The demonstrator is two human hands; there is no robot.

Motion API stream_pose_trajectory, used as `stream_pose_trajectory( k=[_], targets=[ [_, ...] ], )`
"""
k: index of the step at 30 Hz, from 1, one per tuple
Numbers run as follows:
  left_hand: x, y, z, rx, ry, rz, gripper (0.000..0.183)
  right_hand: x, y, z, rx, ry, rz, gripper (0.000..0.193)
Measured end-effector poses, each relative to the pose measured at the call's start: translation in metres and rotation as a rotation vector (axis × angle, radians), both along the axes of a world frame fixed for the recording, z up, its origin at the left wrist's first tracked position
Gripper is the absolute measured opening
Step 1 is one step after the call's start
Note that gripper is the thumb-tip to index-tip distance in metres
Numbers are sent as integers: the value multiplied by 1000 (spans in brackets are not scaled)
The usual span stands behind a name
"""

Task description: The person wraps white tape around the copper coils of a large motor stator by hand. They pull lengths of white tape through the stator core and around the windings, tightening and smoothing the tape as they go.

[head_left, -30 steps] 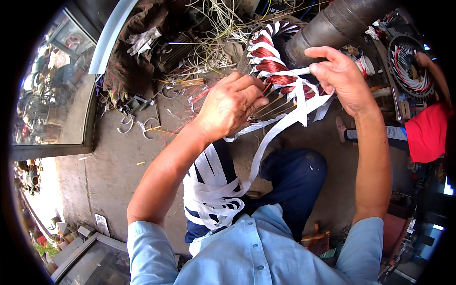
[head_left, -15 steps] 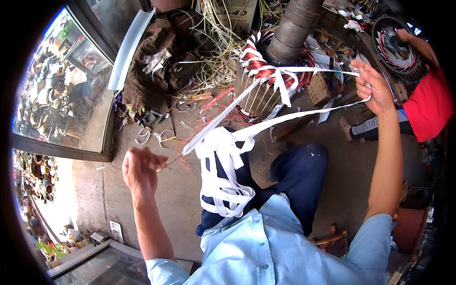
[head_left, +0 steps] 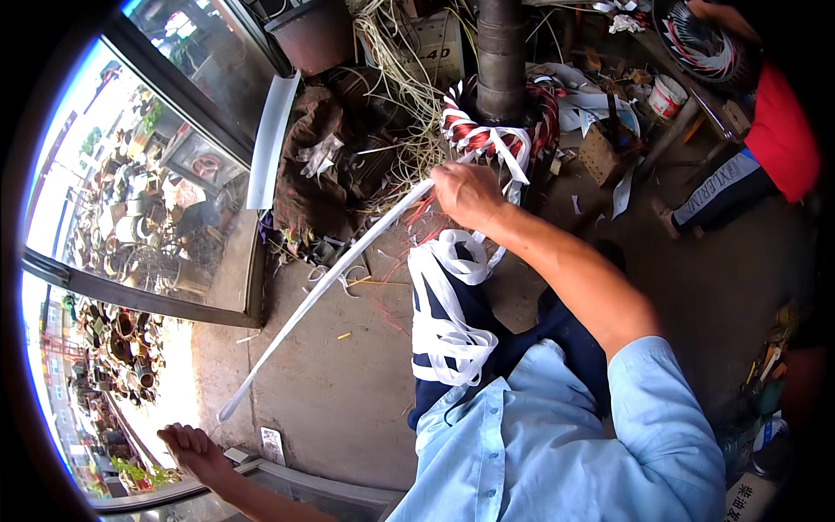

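Observation:
My right hand (head_left: 470,193) is closed on a taut strip of white cloth tape (head_left: 326,277), close beside a ring-shaped motor stator (head_left: 465,122) with red copper windings. White tape is wound round the windings. Far out at the lower left, my left hand (head_left: 196,451) has its fingers curled at the strip's end; a thin wire there is barely visible between hand and tape. A loose heap of the same tape (head_left: 452,344) lies over my left thigh. My right hand hides part of the stator's near side.
A dark metal column (head_left: 502,61) rises at the stator. Tangled pale wires (head_left: 404,87) and a brown cloth heap (head_left: 309,174) lie to its left. A glass door (head_left: 156,200) stands at left. At far right, a person in red (head_left: 787,130) handles another wound ring (head_left: 700,39).
My left hand has pulled down and left, drawing the tape strip out long. My right hand has swung from the right in to the stator and now grips the strip there.

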State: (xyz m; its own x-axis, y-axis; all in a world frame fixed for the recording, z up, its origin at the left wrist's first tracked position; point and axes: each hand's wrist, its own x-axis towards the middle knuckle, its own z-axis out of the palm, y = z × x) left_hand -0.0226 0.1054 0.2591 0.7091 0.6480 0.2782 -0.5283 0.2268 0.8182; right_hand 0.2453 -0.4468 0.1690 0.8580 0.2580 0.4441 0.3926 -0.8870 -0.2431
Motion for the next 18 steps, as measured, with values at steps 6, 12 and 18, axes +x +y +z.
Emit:
stream_pose_trajectory(
  k=[6,12,18],
  targets=[
    [60,-143,-92,-29,416,-423,24,-121,125,2,462,-133,744,16],
    [138,-354,-100,321,313,-1021,60,-241,187,32,670,308,1351,12],
    [215,-373,-54,277,205,-859,32,-232,137,63,830,633,1378,20]
  ],
)
